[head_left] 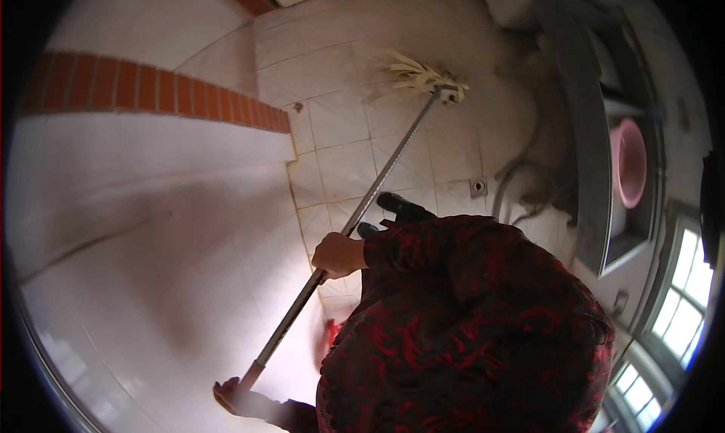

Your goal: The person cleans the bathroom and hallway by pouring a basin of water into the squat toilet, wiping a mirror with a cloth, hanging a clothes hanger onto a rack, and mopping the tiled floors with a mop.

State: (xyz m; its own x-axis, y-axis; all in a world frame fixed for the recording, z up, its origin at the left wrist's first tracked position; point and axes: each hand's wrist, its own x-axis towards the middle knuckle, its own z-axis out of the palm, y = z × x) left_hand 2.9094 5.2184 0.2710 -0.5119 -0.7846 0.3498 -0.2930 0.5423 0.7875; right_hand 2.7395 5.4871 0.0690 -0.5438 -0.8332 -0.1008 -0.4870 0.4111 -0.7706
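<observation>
A mop with a long silver pole point(385, 174) slants across the view, its head of pale yellow strips point(415, 75) lying on the tiled floor at the far middle. Closed around the pole partway along is my right hand point(339, 256), in a dark sleeve with a red pattern. Lower and to the left, my left hand point(240, 400) grips the pole's near end; its fingers are partly hidden and somewhat blurred. Just beyond my right hand, two dark shoes point(390, 201) stand on the floor next to the pole.
A white tiled wall edged with red-brown tiles point(128, 85) runs along the left. At the right stands a grey-framed sink unit point(593, 168) holding a pink basin point(629, 163), with a hose point(504, 191) beside it. A small floor drain point(478, 187) lies nearby.
</observation>
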